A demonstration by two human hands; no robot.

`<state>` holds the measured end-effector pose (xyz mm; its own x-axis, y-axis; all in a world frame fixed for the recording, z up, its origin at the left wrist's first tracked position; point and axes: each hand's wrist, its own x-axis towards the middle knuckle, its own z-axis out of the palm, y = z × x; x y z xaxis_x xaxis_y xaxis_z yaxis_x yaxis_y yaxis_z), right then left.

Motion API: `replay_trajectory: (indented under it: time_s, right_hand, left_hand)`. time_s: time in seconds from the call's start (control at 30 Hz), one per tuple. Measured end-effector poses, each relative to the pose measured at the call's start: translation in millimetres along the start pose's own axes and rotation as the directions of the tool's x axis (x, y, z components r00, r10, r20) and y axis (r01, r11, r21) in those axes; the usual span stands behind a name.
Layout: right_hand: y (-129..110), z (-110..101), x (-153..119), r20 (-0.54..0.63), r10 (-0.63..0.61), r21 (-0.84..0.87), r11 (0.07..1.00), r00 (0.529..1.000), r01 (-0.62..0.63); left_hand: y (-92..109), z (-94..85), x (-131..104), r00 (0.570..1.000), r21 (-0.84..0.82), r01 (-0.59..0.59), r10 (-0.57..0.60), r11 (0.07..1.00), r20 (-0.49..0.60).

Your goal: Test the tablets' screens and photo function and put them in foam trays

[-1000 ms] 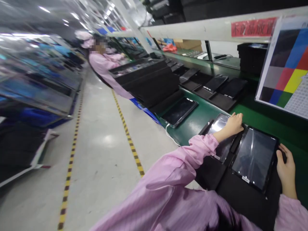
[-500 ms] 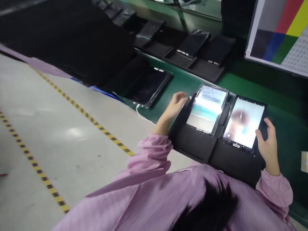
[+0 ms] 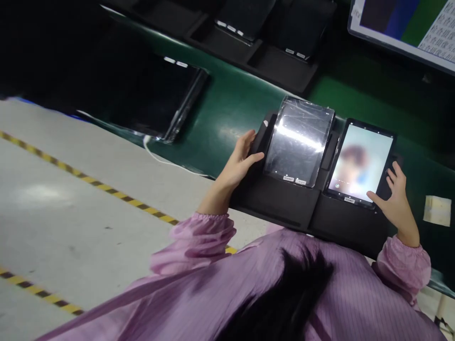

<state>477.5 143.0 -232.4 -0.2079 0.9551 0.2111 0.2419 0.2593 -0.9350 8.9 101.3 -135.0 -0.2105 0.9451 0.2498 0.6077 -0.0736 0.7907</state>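
Observation:
Two tablets lie side by side in a black tray [image 3: 273,203] at the bench edge. The left tablet [image 3: 300,142], under a clear film, shows a dark grey screen with a bright glare band. On the right tablet [image 3: 360,163] the screen is lit with a blurred picture. My left hand [image 3: 240,161] is beside the left tablet, at the tray's left side, thumb and fingers apart, holding nothing. My right hand [image 3: 396,194] has its fingers spread by the right tablet, the thumb over its lower right corner; whether the thumb touches the glass I cannot tell.
A dark tablet stack [image 3: 159,99] with a white cable [image 3: 156,156] lies left on the green bench [image 3: 227,104]. Behind, a black rack [image 3: 280,78] holds more dark tablets [image 3: 245,19]. A monitor [image 3: 405,33] stands back right; a pale yellow pad [image 3: 438,210] lies right.
The left tablet's screen has gone from a bright beach picture to dark grey. My right thumb has moved in over the right tablet's lower corner. The camera view has shifted.

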Motion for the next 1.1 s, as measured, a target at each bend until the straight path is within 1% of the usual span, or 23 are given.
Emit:
replay_trajectory:
  time_s: [0.1, 0.2, 0.33, 0.43, 0.5, 0.57, 0.63, 0.7, 0.8, 0.87, 0.9, 0.93, 1.0, 1.03, 1.07, 1.1]
  right_hand:
    - [11, -18, -5, -0.024, 0.023, -0.040, 0.999, 0.999, -0.023]
    - [21, -32, -8, -0.050, 0.007, -0.080, 0.997, 0.999, -0.011]
    - [25, -42, -11, -0.007, 0.015, -0.094, 0.995, 1.000, -0.016]
    - [23, -43, -13, 0.006, 0.021, -0.100, 0.995, 1.000, -0.020]
    - [22, -41, -13, -0.004, 0.012, -0.114, 0.993, 1.000, -0.013]
    - [21, -40, -14, -0.012, 0.003, -0.122, 0.993, 1.000, -0.004]
    - [22, -40, -14, -0.017, 0.001, -0.114, 0.993, 1.000, -0.003]
    - [24, -40, -15, -0.023, 0.000, -0.103, 0.995, 1.000, -0.002]
    - [26, -39, -13, -0.029, -0.005, -0.098, 0.995, 1.000, 0.002]
    - [26, -36, -11, -0.042, 0.001, -0.100, 0.995, 0.999, -0.005]
    - [25, -35, -10, -0.049, 0.003, -0.098, 0.995, 0.999, -0.008]
    - [24, -35, -10, -0.057, 0.001, -0.092, 0.996, 0.998, -0.006]
    - [20, -39, -12, -0.093, -0.018, -0.074, 0.997, 0.996, 0.012]
    - [19, -43, -15, -0.140, -0.030, -0.080, 0.997, 0.990, 0.019]
    - [19, -49, -18, -0.220, -0.038, -0.107, 0.994, 0.975, 0.015]
    - [20, -56, -23, -0.327, -0.037, -0.155, 0.988, 0.944, -0.015]
  left_hand:
    - [4, 17.9, -7, 0.998, -0.002, -0.022, 0.022, 1.000, 0.059]
    - [8, 33.9, -12, 0.994, -0.004, -0.039, 0.039, 0.999, 0.100]
    - [9, 45.1, -14, 0.995, 0.003, -0.072, 0.071, 0.997, 0.066]
    - [8, 49.0, -14, 0.993, 0.013, -0.112, 0.111, 0.994, 0.027]
    - [11, 52.0, -16, 0.989, 0.039, -0.146, 0.147, 0.988, -0.008]
    - [20, 56.0, -21, 0.979, 0.089, -0.195, 0.199, 0.977, -0.036]
    - [33, 61.0, -27, 0.962, 0.176, -0.260, 0.271, 0.949, -0.036]
    - [49, 67.1, -35, 0.943, 0.286, -0.322, 0.333, 0.903, 0.010]
    - [69, 77.8, -45, 0.922, 0.408, -0.381, 0.372, 0.830, 0.105]
    - [77, 84.8, -51, 0.893, 0.440, -0.442, 0.431, 0.782, 0.132]
    - [80, 87.8, -53, 0.869, 0.450, -0.483, 0.477, 0.751, 0.136]
    - [82, 90.4, -56, 0.837, 0.458, -0.529, 0.530, 0.715, 0.140]
    - [84, 93.9, -62, 0.760, 0.466, -0.619, 0.631, 0.632, 0.154]
    - [86, 94.8, -65, 0.724, 0.467, -0.655, 0.670, 0.594, 0.165]
    - [87, 95.3, -68, 0.694, 0.464, -0.684, 0.699, 0.563, 0.174]
    - [88, 95.6, -71, 0.672, 0.456, -0.705, 0.718, 0.543, 0.183]
